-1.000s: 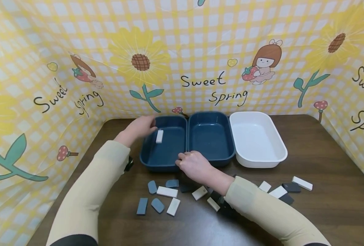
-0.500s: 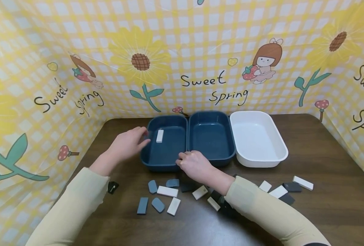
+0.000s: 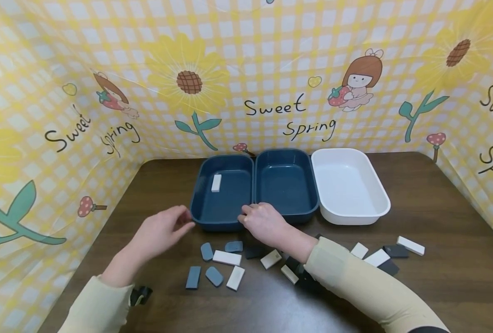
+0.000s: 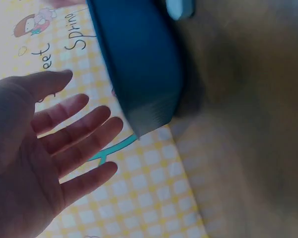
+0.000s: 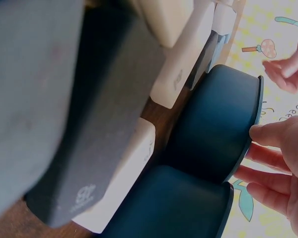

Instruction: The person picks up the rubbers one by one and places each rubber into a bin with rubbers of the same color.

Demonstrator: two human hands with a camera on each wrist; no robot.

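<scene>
My right hand (image 3: 266,224) pinches the near rim of the left dark-blue tray (image 3: 229,201) by its right corner. In the right wrist view the thumb lies outside that rim, with the fingers on the inner side. My left hand (image 3: 159,233) hovers just off the same tray's near left corner. Its fingers are loosely spread in the left wrist view, and nothing is held. One white block (image 3: 216,183) lies inside the left tray. Blue-grey blocks (image 3: 193,277) and white blocks (image 3: 227,258), rather like erasers, lie on the table in front. The right forearm hides some dark blocks.
A second dark-blue tray (image 3: 285,187) adjoins the left one, and a white tray (image 3: 350,185) stands to its right. More white and black blocks (image 3: 396,251) lie at the right on the brown table (image 3: 179,310). A yellow checked cloth (image 3: 271,60) rises behind.
My left hand has come down and toward me from above the left tray's far left side to its near left corner. The right hand stays at the rim.
</scene>
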